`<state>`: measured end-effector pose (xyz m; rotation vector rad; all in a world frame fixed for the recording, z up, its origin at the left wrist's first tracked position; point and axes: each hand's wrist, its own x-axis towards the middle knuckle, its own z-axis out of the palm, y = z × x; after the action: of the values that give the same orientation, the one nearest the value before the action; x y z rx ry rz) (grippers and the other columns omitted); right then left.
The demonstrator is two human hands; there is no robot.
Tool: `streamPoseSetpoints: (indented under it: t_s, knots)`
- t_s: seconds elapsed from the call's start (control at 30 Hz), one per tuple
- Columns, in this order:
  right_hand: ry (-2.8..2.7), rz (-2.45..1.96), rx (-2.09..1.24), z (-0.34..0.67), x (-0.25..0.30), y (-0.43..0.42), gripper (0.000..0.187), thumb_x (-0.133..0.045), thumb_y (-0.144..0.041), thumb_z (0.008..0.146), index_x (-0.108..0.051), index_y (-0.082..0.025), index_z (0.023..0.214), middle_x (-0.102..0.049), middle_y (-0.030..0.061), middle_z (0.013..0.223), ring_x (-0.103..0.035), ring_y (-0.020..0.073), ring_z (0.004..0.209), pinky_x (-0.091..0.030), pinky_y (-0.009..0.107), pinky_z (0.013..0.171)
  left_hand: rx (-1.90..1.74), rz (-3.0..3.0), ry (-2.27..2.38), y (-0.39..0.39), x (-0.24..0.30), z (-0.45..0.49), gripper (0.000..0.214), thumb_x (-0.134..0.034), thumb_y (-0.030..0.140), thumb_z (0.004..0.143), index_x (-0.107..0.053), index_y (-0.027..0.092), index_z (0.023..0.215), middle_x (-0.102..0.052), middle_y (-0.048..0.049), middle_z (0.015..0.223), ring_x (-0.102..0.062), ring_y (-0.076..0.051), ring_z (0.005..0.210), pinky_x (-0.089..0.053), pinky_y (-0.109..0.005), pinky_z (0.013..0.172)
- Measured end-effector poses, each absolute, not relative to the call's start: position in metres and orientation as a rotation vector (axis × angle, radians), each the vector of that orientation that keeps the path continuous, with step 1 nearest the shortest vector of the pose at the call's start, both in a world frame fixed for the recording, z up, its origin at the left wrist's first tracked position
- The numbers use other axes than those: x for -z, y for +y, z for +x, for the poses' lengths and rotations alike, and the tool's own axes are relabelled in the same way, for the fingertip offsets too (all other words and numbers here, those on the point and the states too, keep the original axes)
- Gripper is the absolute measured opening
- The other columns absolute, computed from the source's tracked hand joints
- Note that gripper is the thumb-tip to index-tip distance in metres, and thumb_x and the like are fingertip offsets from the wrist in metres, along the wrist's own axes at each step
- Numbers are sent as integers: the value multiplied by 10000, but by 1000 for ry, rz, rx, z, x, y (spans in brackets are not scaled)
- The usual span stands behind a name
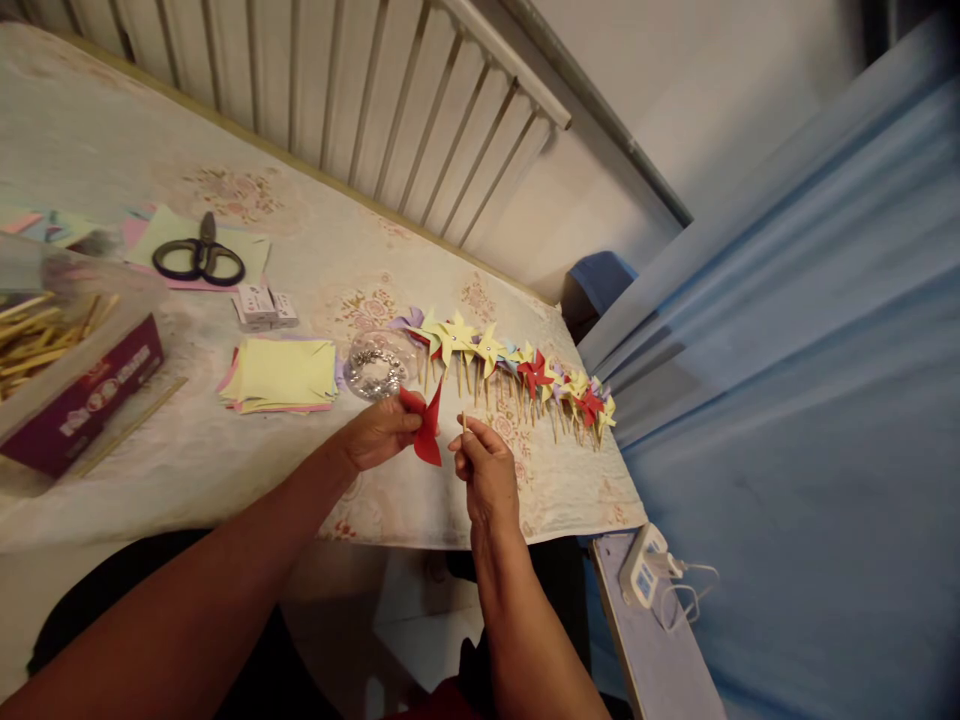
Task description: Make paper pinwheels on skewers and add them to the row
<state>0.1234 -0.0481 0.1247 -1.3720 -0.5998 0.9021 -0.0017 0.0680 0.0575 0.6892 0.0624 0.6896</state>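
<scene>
My left hand (pixel 382 430) pinches a red paper pinwheel (pixel 429 430), its folded blades turned edge-on to me. Just to the right, my right hand (pixel 487 465) grips a thin wooden stick (pixel 464 424) between thumb and fingers, its tip pointing up. A gap separates stick and pinwheel. Beyond my left hand stands a round clear dish of silvery pins (pixel 375 372). A row of finished paper pinwheels (pixel 487 350) in yellow, red, purple and blue on sticks lies past my right hand. Left of the dish is a stack of paper squares (pixel 279 372), yellow on top.
Black-handled scissors (pixel 199 262) rest on more paper at the left, near small white boxes (pixel 264 306). A plastic box of wooden sticks (pixel 82 370) stands at the far left. A radiator (pixel 360 100) backs the table; a blue curtain (pixel 787 380) and power strip (pixel 643 565) are right.
</scene>
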Motion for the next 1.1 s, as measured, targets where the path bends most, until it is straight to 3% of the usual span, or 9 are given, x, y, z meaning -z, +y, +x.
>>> streamPoseSetpoints:
  t_s: [0.23,0.63,1.1]
  knots:
    - [-530,-1349,-933,124,-123,-45,244,-737,-288,601,-663,-159,794,-633,-16,588,-474,75,455,-304,185,414,-707,672,148,70,-54,1,275,-896,230,648,-716,108,816,-751,-66,787,-690,-136,715,-537,-217,703]
    - [-511,-1394,-945,124,-125,-46,248,-735,-354,619,-578,-179,698,-556,-58,503,-332,39,385,-156,172,380,-694,676,156,69,-54,3,283,-899,238,638,-718,124,824,-747,-59,790,-686,-148,720,-531,-240,701]
    - [-519,-1367,-961,121,-129,-47,303,-719,-405,637,-496,-201,621,-454,-99,425,-222,19,330,-101,187,364,-677,674,165,69,-54,1,278,-900,230,639,-714,117,812,-749,-61,791,-690,-147,727,-541,-237,715]
